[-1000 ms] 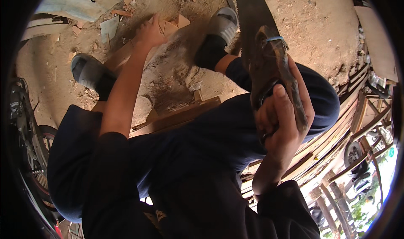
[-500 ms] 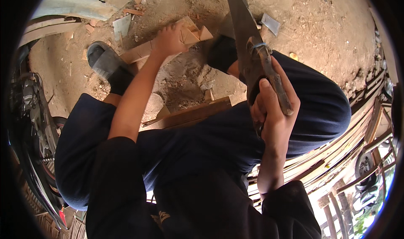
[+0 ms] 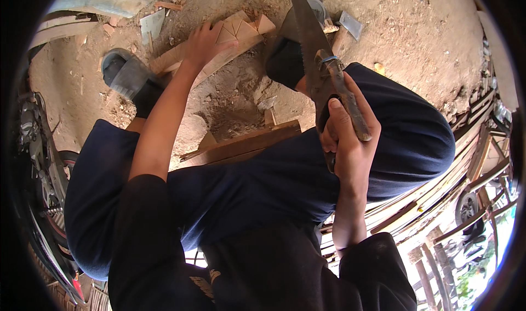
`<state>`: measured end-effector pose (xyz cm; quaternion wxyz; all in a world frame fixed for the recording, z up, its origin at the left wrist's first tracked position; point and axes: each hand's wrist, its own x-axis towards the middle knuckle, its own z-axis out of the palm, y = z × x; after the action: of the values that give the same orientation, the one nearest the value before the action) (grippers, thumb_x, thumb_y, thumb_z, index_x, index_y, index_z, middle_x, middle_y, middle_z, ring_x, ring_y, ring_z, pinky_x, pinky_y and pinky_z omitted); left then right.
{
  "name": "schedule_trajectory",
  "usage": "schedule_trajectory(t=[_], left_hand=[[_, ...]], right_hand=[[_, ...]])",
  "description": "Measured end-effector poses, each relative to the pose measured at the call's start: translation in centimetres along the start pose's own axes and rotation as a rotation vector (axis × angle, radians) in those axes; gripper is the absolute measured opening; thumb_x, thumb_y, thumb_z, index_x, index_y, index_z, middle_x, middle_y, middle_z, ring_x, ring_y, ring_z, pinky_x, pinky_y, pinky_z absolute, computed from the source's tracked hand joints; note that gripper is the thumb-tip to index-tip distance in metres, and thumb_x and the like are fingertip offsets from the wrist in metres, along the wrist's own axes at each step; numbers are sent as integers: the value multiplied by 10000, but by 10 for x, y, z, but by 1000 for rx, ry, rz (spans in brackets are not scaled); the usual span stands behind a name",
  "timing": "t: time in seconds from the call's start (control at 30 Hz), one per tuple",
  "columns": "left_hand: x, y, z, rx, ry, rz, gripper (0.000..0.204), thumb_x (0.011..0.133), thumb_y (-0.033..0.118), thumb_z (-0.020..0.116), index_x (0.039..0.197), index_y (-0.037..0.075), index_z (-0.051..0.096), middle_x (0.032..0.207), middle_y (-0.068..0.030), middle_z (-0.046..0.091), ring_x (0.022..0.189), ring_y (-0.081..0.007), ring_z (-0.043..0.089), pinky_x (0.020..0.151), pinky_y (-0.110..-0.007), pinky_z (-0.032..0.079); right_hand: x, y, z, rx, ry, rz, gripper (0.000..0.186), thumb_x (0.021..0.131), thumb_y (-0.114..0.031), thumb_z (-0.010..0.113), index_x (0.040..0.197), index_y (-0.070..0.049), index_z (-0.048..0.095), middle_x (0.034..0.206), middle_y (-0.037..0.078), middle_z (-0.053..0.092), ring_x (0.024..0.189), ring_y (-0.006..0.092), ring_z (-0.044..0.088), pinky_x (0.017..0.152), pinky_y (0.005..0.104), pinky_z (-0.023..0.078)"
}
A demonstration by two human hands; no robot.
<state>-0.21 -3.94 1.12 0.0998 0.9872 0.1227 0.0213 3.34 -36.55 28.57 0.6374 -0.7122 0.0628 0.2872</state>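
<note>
Here, the right hand clamps the saw. Leftward, the notched board slants lengthwise between the feet, the nearer left hand spread on it.

Left hand stretches forward, palm seemingly down, while the right hand curls tight, thumb extended

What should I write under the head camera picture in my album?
Right hand gripping a handsaw, left hand on a notched piece of wood.
</note>
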Motion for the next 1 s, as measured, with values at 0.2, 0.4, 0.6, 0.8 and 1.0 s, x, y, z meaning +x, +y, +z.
schedule_trajectory(t=[0.2, 0.4, 0.6, 0.8, 1.0], left_hand=[[21, -6, -3, -27, 17, -25, 856, 816, 734, 641, 1378, 92, 572, 1242, -249, 633, 1134, -409, 631, 936, -489, 529], [31, -6, 8, -101, 15, -104, 867, 814, 746, 640, 1402, 113, 573, 1237, -250, 634, 1146, -402, 630, 962, -470, 529], [30, -11, 9, -117, -8, -92, 932, 789, 818, 594, 1418, 131, 578, 1273, -249, 628, 1181, -415, 620, 1002, -492, 511], [35, -25, 0, -131, -147, -85, 1096, 739, 941, 477, 1446, 106, 548, 1371, -254, 579, 1271, -412, 573, 1078, -485, 474], [39, -23, 0, -150, -147, -48, 1048, 767, 906, 507, 1420, 87, 558, 1338, -269, 594, 1231, -421, 599, 1038, -488, 500]], right_hand=[[-3, 1, 11, -165, -45, -35, 529, 962, -102, 632, 1438, 77, 485, 909, 1, 640, 770, 33, 534, 691, 192, 432], [-18, 6, 12, -291, -66, 23, 529, 960, -94, 650, 1433, 76, 487, 1009, 52, 672, 882, 64, 571, 813, 213, 466], [-35, 12, 4, -480, -127, 26, 538, 955, -95, 656, 1438, 67, 482, 938, 101, 715, 839, 43, 591, 761, 204, 469], [-44, 7, -2, -509, -144, -57, 556, 950, -93, 658, 1456, 41, 473, 844, 69, 700, 738, 36, 578, 682, 201, 456], [-45, 10, 5, -496, -157, -23, 562, 952, -80, 651, 1467, 33, 457, 771, 85, 672, 704, 54, 583, 670, 210, 453]])
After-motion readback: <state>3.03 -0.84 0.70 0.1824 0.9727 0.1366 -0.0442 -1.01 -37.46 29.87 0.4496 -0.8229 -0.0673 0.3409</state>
